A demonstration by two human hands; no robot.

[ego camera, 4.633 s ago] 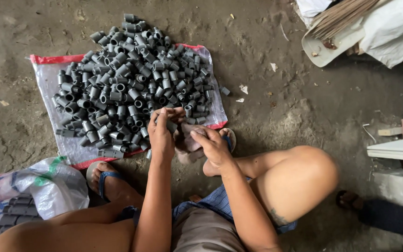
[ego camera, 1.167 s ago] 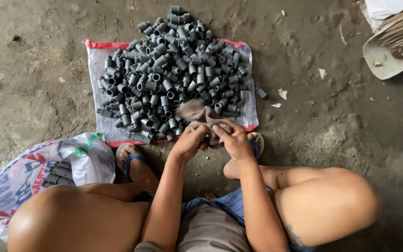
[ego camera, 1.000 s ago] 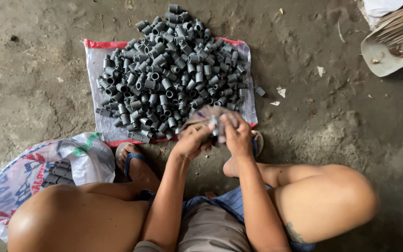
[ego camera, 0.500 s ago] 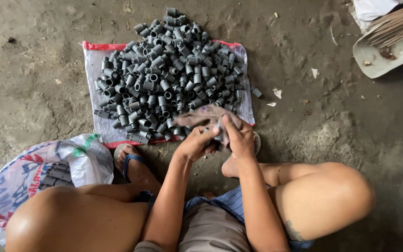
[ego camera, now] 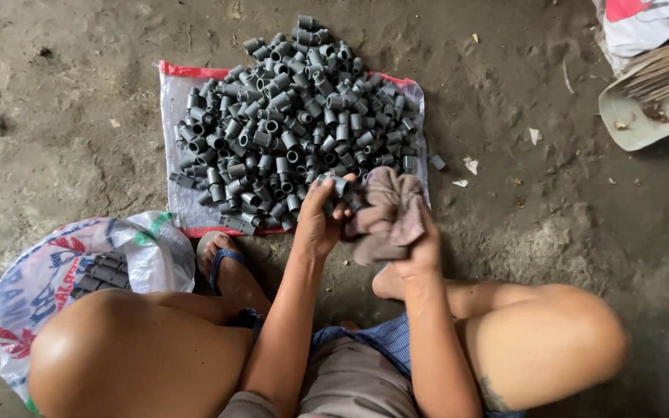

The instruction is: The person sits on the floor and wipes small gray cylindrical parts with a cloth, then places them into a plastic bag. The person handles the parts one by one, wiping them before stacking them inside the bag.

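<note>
Since half a second ago the left hand (ego camera: 317,224) has drawn apart from the right and now pinches one short grey pipe fitting (ego camera: 340,186) between thumb and fingertips, lifted just clear of the cloth. The right hand (ego camera: 420,248), which a moment earlier was pressed against the left with the rag bunched between them, now holds the brown rag (ego camera: 385,213) alone, fingers closed into its folds. That separation suggests the wiping of this piece is finished, or nearly so, and the fitting is on its way out of the rag; whether its surface is clean cannot be told at this size.

Just beyond the left fingertips lies the heap of grey fittings (ego camera: 296,124), piled on a clear plastic sheet (ego camera: 176,93) with a red edge, spread on the dirt floor (ego camera: 63,131). To the outer side of the left arm, beside the bare knee, a printed plastic bag (ego camera: 48,279) holds a few more dark fittings, probably those already handled. A sandalled foot (ego camera: 222,267) rests at the sheet's near edge. Far off past the right hand, a dustpan and broom (ego camera: 652,101) lie at the frame's corner.
</note>
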